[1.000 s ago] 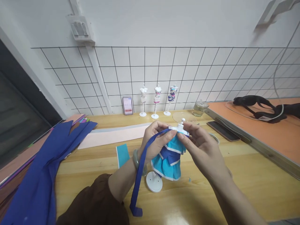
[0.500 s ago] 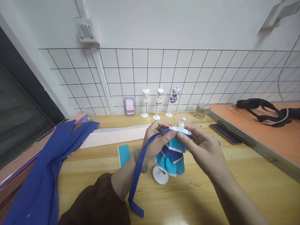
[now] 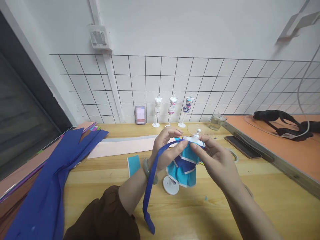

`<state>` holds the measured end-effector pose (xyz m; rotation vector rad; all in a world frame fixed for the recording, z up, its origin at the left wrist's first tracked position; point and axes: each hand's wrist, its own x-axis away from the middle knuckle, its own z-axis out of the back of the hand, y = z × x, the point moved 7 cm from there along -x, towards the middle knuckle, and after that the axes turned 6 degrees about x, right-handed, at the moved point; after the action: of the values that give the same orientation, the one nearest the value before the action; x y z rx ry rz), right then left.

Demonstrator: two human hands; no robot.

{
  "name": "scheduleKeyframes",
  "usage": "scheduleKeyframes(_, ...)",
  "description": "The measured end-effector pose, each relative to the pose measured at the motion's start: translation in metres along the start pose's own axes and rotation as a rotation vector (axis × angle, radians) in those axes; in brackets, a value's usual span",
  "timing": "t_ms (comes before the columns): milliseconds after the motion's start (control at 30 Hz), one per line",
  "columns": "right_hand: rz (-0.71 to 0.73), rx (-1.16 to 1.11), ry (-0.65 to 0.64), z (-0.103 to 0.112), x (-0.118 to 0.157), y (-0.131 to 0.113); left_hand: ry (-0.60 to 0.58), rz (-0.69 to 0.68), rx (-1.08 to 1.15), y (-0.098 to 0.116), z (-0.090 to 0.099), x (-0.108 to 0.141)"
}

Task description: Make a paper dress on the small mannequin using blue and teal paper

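A small white mannequin point(image 3: 196, 137) leans over its round base point(image 3: 171, 185), dressed in a layered turquoise and dark blue dress point(image 3: 186, 166) with white edging. My left hand point(image 3: 168, 148) pinches a long blue strip point(image 3: 151, 180) at the mannequin's shoulder; the strip hangs over the wrist down to the table. My right hand point(image 3: 216, 155) has thumb and fingers closed around the other shoulder, on the dress's top edge. The fingertips behind the mannequin are partly hidden.
Three small mannequins, one a plain white mannequin point(image 3: 157, 106), stand by the wall beside a phone point(image 3: 140, 115). Blue fabric point(image 3: 55, 173) lies left, a turquoise piece point(image 3: 133, 165) nearer. At right are a glass point(image 3: 217, 122), a dark phone point(image 3: 242, 146) and black straps point(image 3: 282, 123).
My left fingers have lifted slightly away from the mannequin's back, while the thumb stays at the shoulder. The hanging strip has swung a little to the right. The view has shifted slightly.
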<state>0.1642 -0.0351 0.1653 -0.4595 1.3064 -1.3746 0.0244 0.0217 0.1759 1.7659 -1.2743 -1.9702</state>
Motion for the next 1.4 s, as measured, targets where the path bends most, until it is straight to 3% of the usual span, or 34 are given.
scheduleKeyframes(200, 0.035, 0.021, 0.040, 0.002, 0.000, 0.002, -0.051, -0.151, -0.214, 0.017, -0.004, -0.002)
scheduleKeyframes(367, 0.073, 0.033, 0.029, 0.003, 0.002, 0.001, -0.100, -0.188, -0.274, 0.022, -0.008, -0.001)
scheduleKeyframes(533, 0.079, 0.056, 0.008, 0.007, 0.002, 0.002, -0.277, -0.112, -0.244, 0.020, -0.003, -0.006)
scheduleKeyframes(667, 0.062, 0.070, -0.017, 0.008, 0.002, 0.005, -0.439, 0.058, -0.280, 0.012, 0.009, -0.011)
scheduleKeyframes(767, 0.047, 0.059, -0.033, 0.004, 0.002, 0.004, -0.272, 0.242, -0.264, 0.008, 0.031, -0.017)
scheduleKeyframes(833, 0.036, 0.044, -0.045, 0.001, 0.003, 0.001, -0.196, 0.349, -0.161, 0.008, 0.035, -0.016)
scheduleKeyframes(933, 0.031, 0.023, -0.061, -0.005, 0.004, -0.003, -0.248, 0.446, -0.033, 0.013, 0.021, -0.010)
scheduleKeyframes(1133, 0.043, 0.035, -0.068, -0.009, 0.003, -0.006, -0.276, 0.512, -0.090, 0.012, 0.005, 0.000)
scheduleKeyframes(1400, 0.042, 0.025, -0.090, -0.013, 0.001, -0.008, -0.246, 0.450, -0.242, 0.020, 0.017, -0.001)
